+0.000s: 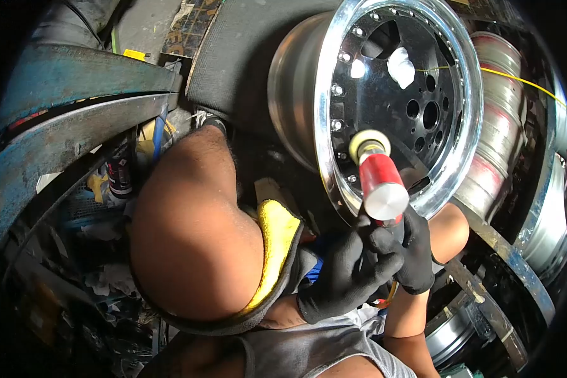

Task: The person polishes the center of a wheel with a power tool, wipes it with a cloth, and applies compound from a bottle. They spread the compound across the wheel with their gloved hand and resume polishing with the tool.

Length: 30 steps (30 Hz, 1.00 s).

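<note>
A red and silver power polisher [381, 183] has its round yellowish pad against or just over the black face of a wheel [384, 107] with a shiny chrome lip. My left hand [346, 271], in a black glove, is closed around the lower part of the tool. My right hand [416, 252], also gloved in black, wraps the tool's handle from the right. The fingers of both hands overlap below the red body, and the handle is mostly hidden. A white blob [401, 67] shows on the upper wheel face.
A yellow cloth [277, 246] lies over the left thigh. Metal rims [498, 113] are stacked on the right beside a rack. Blue metal beams [88, 75] stand at the left, with a dark can [119, 176] below. A yellow cord [523, 80] runs off right.
</note>
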### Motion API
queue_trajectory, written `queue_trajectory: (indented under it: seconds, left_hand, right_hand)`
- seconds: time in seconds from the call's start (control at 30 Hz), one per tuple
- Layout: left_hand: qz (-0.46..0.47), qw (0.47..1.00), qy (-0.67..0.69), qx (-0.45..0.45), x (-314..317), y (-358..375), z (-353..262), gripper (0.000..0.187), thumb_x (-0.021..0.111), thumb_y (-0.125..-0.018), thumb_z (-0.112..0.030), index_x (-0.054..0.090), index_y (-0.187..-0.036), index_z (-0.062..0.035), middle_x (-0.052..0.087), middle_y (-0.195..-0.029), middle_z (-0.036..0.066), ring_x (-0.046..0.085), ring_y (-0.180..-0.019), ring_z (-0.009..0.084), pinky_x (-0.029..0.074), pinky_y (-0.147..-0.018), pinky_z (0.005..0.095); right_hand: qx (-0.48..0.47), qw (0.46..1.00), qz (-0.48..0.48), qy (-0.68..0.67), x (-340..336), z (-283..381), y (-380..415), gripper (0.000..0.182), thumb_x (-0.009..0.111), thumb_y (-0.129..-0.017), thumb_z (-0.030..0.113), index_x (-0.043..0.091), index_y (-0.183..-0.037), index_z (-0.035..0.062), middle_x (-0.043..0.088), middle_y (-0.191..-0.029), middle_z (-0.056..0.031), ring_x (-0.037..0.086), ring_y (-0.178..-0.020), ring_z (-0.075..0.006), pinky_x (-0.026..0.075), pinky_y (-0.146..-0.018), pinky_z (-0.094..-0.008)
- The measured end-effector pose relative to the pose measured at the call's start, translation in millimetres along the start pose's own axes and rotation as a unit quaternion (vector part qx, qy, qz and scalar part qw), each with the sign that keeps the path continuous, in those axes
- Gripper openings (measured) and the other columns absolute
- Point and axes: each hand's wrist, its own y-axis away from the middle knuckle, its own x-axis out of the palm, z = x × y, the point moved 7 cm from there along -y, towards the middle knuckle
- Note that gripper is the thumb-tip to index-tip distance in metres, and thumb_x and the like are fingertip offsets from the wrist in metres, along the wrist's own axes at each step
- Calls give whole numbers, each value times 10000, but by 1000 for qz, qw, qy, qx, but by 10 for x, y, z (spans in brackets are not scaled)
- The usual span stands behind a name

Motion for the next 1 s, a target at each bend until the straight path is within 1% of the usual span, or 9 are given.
queue_trajectory:
  seconds: [0.07,0.1,0.17,0.27,0.43,0.53,0.63,0.93,1.0]
  left_hand:
    - [-42,998,52,-14,-8,36,115,275,738,-908,-227,595,-1035,-29,634,-931,124,660,-857,229,508,-733,359]
    - [-16,998,-5,-59,-24,121,219,307,719,-925,-203,564,-1117,-20,624,-1009,118,648,-931,227,510,-787,358]
    - [-42,993,71,-82,-28,138,181,338,705,-937,-187,536,-1178,-20,605,-1077,117,625,-1001,220,504,-837,353]
    - [-60,995,82,19,46,185,440,417,680,-955,-139,481,-1300,-14,560,-1207,130,570,-1123,218,480,-932,350]
    - [-86,957,-179,212,63,267,302,565,686,-943,-137,410,-1407,28,537,-1289,176,551,-1194,253,455,-1003,362]
    - [-39,974,-146,168,21,156,146,625,671,-942,-117,347,-1449,51,503,-1355,204,534,-1242,267,433,-1039,367]
    - [9,996,-37,85,-26,55,41,685,655,-940,-96,284,-1490,74,469,-1421,232,518,-1289,281,411,-1074,372]
    - [20,998,-14,54,21,38,-1,764,630,-939,-74,202,-1547,102,409,-1529,285,492,-1363,317,376,-1129,399]
    - [12,997,-37,63,9,42,8,753,630,-939,-81,214,-1540,96,409,-1528,288,494,-1360,324,376,-1127,408]
  right_hand:
    - [-3,1000,24,17,72,65,-84,486,806,-800,325,666,-1135,2,716,-919,-126,672,-850,-176,512,-805,-330]
    - [-18,999,28,33,127,114,-133,496,804,-811,327,657,-1148,-5,711,-929,-141,679,-858,-180,514,-800,-336]
    - [-50,997,12,64,207,224,-158,520,798,-826,333,647,-1197,1,715,-939,-146,683,-851,-186,521,-789,-346]
    - [-63,996,9,69,228,270,-146,543,795,-833,331,640,-1239,7,721,-946,-140,686,-851,-188,524,-789,-346]
    - [-36,998,25,42,178,204,-135,533,793,-843,303,634,-1252,0,716,-983,-130,669,-893,-168,513,-826,-334]
    - [-48,999,13,-14,205,222,-173,500,777,-871,279,629,-1255,-5,703,-1035,-86,631,-932,-145,494,-865,-309]
    - [19,982,-18,-186,183,155,-117,439,712,-932,275,613,-1244,-17,663,-1078,-35,592,-971,-112,483,-862,-282]
    - [56,985,73,-146,128,93,-53,449,744,-922,269,627,-1249,-15,681,-1042,-31,602,-941,-91,493,-846,-281]
    - [0,997,44,-71,122,93,-51,445,769,-904,265,644,-1235,-5,691,-1015,-39,609,-932,-91,497,-843,-286]
